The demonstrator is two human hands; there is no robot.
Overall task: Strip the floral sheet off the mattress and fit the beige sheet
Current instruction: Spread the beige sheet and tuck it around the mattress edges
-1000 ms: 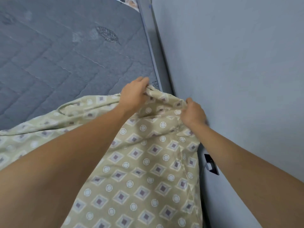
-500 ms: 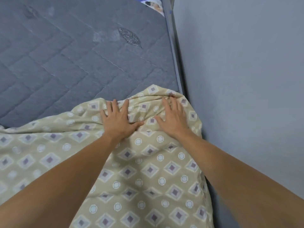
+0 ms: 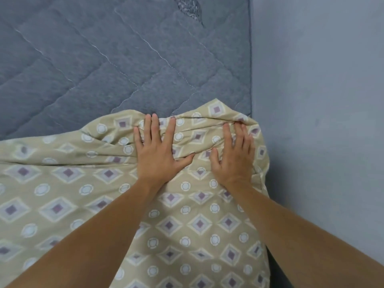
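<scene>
Partly hidden mattress (image 3: 104, 65) under beige sheet (image 3: 87, 204)

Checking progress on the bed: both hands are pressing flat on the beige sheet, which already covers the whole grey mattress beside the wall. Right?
Not quite. In the head view both the left hand and right hand do press flat on the beige sheet, but much of the grey mattress beside the wall lies bare.

Beige patterned sheet (image 3: 116, 204), rumpled, partly covering grey mattress (image 3: 104, 59)
</scene>
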